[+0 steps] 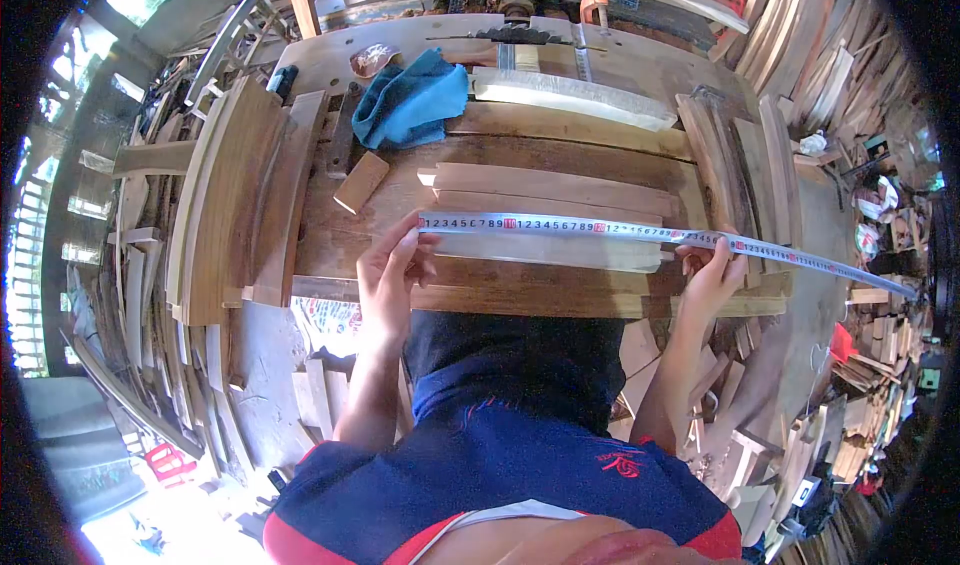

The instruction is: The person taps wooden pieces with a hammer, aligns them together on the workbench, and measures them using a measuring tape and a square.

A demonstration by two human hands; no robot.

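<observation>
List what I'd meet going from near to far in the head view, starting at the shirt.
Navy shirt with red trim → tape measure blade → blue cloth → orange clamp.

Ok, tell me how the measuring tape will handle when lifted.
The measuring tape is probably light, being a narrow, thin strip. It should be flexible but fairly springy, since it stretches well past the right hand without folding.

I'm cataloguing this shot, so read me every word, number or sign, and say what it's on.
"123456789", repeating: measuring tape.
Its red-boxed numbers: too blurred to read surely.
Letters beside the red logo on the shirt: too small to read.
Any other markings: too small or blurred.
</observation>
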